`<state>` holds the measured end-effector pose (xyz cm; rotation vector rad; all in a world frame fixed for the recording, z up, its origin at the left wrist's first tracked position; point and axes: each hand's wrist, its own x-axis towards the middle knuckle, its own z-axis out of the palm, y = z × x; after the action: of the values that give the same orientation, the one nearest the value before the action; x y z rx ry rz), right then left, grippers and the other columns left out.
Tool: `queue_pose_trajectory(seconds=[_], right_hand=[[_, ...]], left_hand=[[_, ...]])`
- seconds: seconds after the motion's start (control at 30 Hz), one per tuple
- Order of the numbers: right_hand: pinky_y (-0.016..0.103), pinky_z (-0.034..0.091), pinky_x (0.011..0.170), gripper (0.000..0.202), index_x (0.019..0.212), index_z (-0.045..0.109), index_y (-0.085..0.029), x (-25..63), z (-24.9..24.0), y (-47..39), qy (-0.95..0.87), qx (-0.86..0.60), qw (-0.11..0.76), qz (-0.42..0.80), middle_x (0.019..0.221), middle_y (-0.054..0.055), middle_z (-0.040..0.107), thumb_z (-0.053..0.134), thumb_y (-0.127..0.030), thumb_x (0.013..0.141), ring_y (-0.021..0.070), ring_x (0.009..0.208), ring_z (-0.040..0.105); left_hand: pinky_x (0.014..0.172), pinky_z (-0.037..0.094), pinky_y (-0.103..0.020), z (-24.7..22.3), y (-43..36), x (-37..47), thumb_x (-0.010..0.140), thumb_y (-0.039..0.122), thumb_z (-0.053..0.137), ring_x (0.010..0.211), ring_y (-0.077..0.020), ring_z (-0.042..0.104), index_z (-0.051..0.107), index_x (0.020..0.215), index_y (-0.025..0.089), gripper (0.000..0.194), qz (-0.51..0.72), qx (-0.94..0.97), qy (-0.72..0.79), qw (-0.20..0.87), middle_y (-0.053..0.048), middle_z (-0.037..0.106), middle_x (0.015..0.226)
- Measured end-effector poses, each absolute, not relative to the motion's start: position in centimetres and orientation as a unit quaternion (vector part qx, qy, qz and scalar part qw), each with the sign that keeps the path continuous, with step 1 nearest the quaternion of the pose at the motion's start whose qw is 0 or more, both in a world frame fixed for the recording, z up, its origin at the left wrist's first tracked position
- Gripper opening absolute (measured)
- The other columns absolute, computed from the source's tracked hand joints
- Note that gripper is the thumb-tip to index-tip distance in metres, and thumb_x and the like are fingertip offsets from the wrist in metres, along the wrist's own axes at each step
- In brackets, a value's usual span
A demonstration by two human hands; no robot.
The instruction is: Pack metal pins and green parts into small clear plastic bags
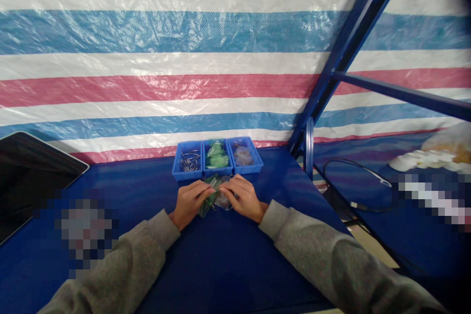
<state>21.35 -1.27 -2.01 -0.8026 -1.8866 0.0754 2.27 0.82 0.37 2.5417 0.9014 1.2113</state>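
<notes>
My left hand (189, 201) and my right hand (246, 197) meet in front of three small blue bins, fingertips almost touching. Both are closed in a pinch; whatever lies between the fingers is too small to make out. Just under and behind the fingers lie green plastic packets (209, 200) and a crinkled clear plastic bag (222, 200), partly hidden by the hands. The left bin (187, 175) holds thin metal pieces like pins or screws. Green packets (217, 156) fill the middle bin (218, 171). In the right bin (252, 169) are clear bags (243, 156).
A dark screen (33, 176) with a pale edge stands at the left of the blue table (221, 265). A blue metal frame post (331, 78) slants up on the right. Beyond it, a black cable (342, 161) and white objects (423, 161) lie on another blue surface. Striped sheeting hangs behind.
</notes>
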Motion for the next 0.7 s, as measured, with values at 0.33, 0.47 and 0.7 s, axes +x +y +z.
queue_pose_trajectory(seconds=[0.33,0.47,0.7], right_hand=[[0.031,0.044,0.067,0.010,0.089,0.062,-0.017,21.40,-2.29,-1.21,-0.801,-0.322,0.505,0.009,0.073,0.005,0.064,0.053,-0.019,0.086,0.0146,0.064,0.056],[0.031,0.044,0.066,0.010,0.090,0.062,-0.016,21.41,-2.43,-1.11,-0.808,-0.309,0.502,0.004,0.071,0.005,0.064,0.053,-0.018,0.085,0.0146,0.064,0.056],[0.031,0.043,0.065,0.012,0.092,0.062,-0.016,21.50,-2.11,-1.20,-0.813,-0.307,0.494,0.003,0.071,0.004,0.064,0.053,-0.018,0.085,0.0142,0.063,0.055]], left_hand=[[0.054,0.041,-0.018,0.35,0.78,2.17,0.086,0.027,0.052,0.054,-0.0076,0.054,0.064,0.069,0.016,0.023,0.407,0.853,0.320,0.068,0.000,0.060,0.061],[0.054,0.040,-0.019,0.34,0.72,2.11,0.086,0.027,0.051,0.053,-0.0078,0.053,0.064,0.069,0.016,0.024,0.408,0.851,0.323,0.070,0.000,0.059,0.061],[0.055,0.041,-0.019,0.22,0.77,2.04,0.085,0.026,0.053,0.054,-0.0082,0.053,0.063,0.069,0.016,0.022,0.413,0.849,0.322,0.077,0.000,0.059,0.061]])
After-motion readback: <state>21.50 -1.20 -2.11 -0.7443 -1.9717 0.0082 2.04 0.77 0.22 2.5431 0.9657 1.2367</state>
